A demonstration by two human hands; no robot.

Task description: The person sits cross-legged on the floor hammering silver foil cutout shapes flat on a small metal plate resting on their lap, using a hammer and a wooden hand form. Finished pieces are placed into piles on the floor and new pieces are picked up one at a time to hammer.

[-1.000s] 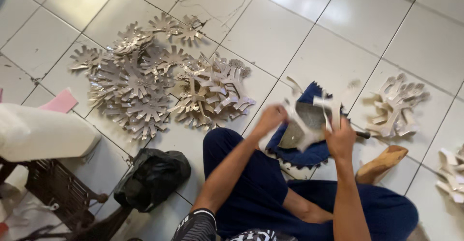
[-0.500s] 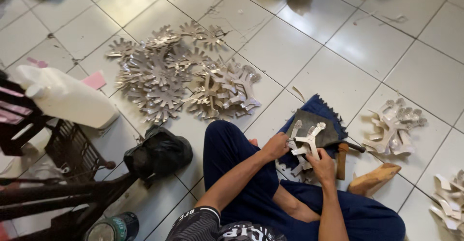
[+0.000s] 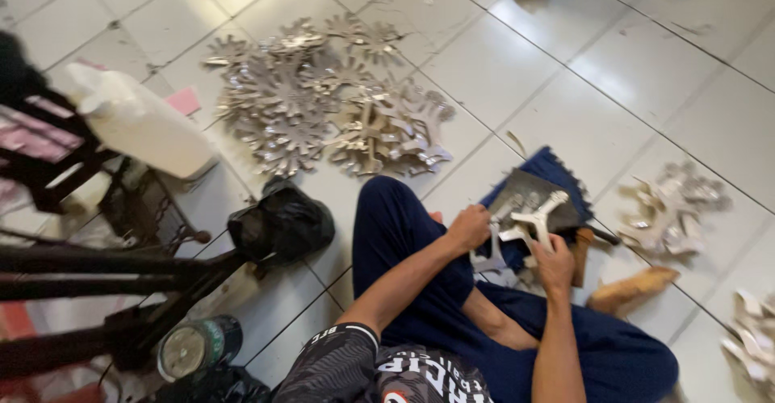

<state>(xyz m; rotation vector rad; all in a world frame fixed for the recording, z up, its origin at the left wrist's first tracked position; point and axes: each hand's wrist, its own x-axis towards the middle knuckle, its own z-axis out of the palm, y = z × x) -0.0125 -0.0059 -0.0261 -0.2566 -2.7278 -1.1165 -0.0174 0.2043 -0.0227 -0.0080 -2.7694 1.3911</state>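
Since half a second ago the view has swung slightly, and the pale branched cutout (image 3: pixel 533 224) sits much as it did, between both hands over the dark slab (image 3: pixel 529 193) on the blue cloth (image 3: pixel 557 169). Its long axis runs roughly from lower left to upper right, one arm pointing up-right toward the tiled floor (image 3: pixel 581 64). Curled fingers of the left hand (image 3: pixel 468 227) close on the cutout's lower-left edge; the right hand (image 3: pixel 555 264) grips its lower part from below. A wooden handle (image 3: pixel 581 256) lies just beside the right hand. Farther out, a heap of silvery snowflake cutouts (image 3: pixel 323 112) lies ahead, a smaller pile (image 3: pixel 670 209) to the right, and a black bag (image 3: pixel 281 224) to the left.
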